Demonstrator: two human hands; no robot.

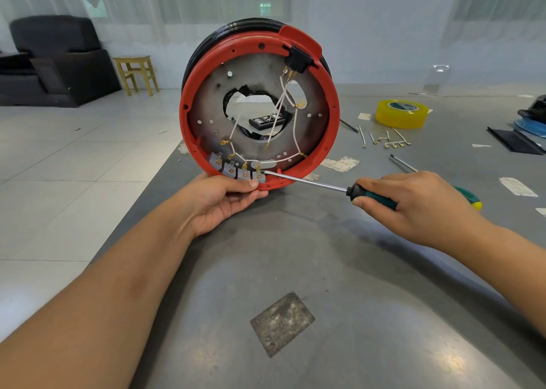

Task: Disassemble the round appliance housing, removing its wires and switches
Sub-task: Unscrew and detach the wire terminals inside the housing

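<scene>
The left hand (220,199) grips the upright housing's (332,128) bottom rim while the right hand (419,202) clasps a screwdriver (310,183).

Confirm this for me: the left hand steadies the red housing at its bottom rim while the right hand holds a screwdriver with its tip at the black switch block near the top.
One detail is wrong. In the head view, the screwdriver in the right hand has its tip at the grey terminals along the bottom, not the black switch block. The left hand does steady the red housing at its bottom rim.

One head cam only, wide-angle, looking forward and down from your head, close over the grey metal table (295,255); your forearms enter bottom edge.
</scene>
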